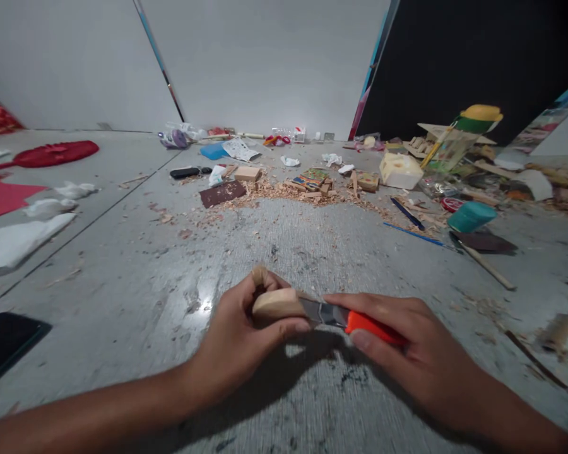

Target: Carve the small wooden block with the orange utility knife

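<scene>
Low in the middle of the head view, my left hand (239,325) is closed around a small pale piece of wood (277,304) with a rounded end. My right hand (407,340) grips the orange handle of a utility knife (372,326), its index finger stretched along the top. The knife's metal blade points left and meets the right end of the wood. How deep the blade sits in the wood cannot be made out. Part of the wood is hidden behind my left fingers and thumb.
Wood shavings (284,192) lie in a band ahead, with a brown sandpaper sheet (223,194) beside them. A dark phone (9,343) rests at left. On the right are a teal cup (471,216), a wooden-handled tool (487,268) and a blue stick (413,233).
</scene>
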### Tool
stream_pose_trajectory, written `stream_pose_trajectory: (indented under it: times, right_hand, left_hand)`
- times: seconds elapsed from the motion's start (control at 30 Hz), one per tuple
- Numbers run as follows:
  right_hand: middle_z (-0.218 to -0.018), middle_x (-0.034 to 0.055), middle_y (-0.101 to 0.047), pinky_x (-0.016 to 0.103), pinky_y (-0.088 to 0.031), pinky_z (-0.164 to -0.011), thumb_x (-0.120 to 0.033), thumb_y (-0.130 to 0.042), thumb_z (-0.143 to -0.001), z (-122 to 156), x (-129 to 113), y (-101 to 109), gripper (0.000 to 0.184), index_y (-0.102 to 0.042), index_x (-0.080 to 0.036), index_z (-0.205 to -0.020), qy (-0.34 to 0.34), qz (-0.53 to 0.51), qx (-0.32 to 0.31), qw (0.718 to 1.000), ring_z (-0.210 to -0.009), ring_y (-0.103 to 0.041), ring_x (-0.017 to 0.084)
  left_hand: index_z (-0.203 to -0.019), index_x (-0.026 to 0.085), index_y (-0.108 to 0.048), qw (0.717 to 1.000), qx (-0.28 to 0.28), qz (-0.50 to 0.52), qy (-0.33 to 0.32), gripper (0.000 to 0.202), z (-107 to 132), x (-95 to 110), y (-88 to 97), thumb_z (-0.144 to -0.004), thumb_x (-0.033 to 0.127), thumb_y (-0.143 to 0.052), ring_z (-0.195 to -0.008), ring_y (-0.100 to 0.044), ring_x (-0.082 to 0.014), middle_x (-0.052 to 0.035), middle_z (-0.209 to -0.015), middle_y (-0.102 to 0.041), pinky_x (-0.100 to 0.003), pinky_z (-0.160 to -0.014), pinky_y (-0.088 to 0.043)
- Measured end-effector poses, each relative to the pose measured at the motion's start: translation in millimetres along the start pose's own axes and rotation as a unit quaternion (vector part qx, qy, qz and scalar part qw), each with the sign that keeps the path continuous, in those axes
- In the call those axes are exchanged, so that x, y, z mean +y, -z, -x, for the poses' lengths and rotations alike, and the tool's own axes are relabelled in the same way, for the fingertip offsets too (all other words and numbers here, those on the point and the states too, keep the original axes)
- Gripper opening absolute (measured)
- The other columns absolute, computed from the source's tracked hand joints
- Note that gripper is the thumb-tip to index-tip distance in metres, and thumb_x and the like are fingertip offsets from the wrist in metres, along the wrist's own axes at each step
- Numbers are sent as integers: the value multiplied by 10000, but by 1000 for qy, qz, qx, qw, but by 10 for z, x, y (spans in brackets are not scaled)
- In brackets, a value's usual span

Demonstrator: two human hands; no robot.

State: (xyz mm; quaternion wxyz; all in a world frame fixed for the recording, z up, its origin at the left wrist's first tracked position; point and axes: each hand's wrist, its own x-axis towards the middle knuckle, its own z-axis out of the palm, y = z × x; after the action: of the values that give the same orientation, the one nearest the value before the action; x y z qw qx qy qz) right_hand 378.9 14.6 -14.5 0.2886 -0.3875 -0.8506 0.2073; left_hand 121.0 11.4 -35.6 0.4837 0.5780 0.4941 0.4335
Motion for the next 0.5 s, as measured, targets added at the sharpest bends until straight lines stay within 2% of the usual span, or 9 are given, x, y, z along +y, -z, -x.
stream_pose_trajectory:
  times: [0.1,0.17,0.23,0.3,0.4,0.5]
  right_hand:
    - [-1237,27,-859,342,-685,-963,-335,-601,-1087,13,48,-19,333,-806,-287,-1346,-16,0,2,1000,-1062,-844,216]
    - [-1237,32,-858,366,-688,-975,-343,-596,-1093,23,85,-34,339,-805,-292,-1356,-23,-4,-4,1000,-1058,-845,225]
    - [-1249,31,-855,375,-692,-970,-359,-597,-1101,30,122,-48,344,-798,-294,-1372,-29,-14,-11,999,-1061,-844,226]
    - [-1264,32,-851,377,-693,-972,-371,-600,-1106,32,151,-53,349,-790,-289,-1386,-34,-21,-13,999,-1079,-839,224]
    - [-1286,34,-844,385,-681,-1006,-371,-593,-1113,32,167,-50,359,-776,-280,-1408,-26,-22,-20,999,-1103,-833,218]
    - [-1311,41,-836,389,-671,-1023,-363,-586,-1116,34,158,-53,362,-771,-257,-1409,-16,-22,-29,999,-1131,-826,218]
  left_hand:
    - [-826,209,-533,999,-3,-28,-39,267,5,29,0,-911,267,-779,-969,-712,-217,-65,-1111,-759,-353,-843,-535]
    - [-861,216,-513,998,-37,-32,-50,221,4,23,0,-964,248,-706,-1077,-717,-240,-89,-1230,-758,-380,-910,-534]
    - [-956,227,-521,995,-72,-48,-46,156,-4,-5,2,-1017,292,-648,-1057,-692,-240,-88,-1179,-745,-393,-892,-520]
    - [-1039,233,-513,993,-86,-76,-37,148,-17,-37,5,-1049,350,-604,-960,-641,-224,-59,-1062,-691,-388,-836,-501]
    - [-1088,236,-485,991,-72,-108,-21,173,-31,-70,11,-1046,373,-583,-850,-554,-194,-14,-972,-576,-359,-765,-481]
    - [-1096,238,-459,991,-61,-116,-18,184,-24,-89,18,-1018,343,-588,-810,-525,-178,3,-950,-538,-336,-726,-475]
